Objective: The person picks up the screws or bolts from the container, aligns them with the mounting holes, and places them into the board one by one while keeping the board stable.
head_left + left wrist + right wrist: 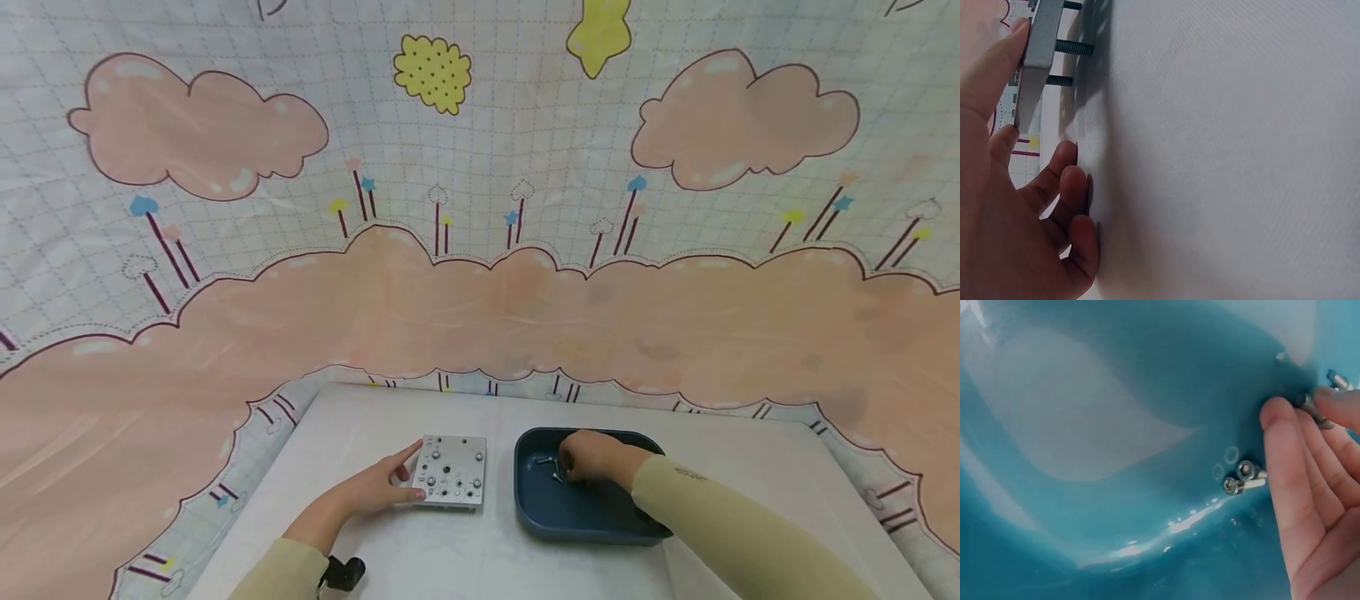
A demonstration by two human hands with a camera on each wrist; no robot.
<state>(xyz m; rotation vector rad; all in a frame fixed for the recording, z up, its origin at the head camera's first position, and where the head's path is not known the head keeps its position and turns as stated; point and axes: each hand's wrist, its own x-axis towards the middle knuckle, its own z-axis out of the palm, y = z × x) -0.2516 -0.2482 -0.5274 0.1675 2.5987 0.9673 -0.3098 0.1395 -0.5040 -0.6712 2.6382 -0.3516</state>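
Pale sleeves (750,521) lead to a left hand (366,488) gripping a metal plate (454,461), probably rigid and heavy, by its edges, left of the tray (581,533), inside which a right hand (597,457) pinches a small, likely slippery screw (1312,410) best held by its head.

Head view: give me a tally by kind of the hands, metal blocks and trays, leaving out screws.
Hands: 2 (left hand, right hand)
Metal block: 1
Tray: 1
Total: 4
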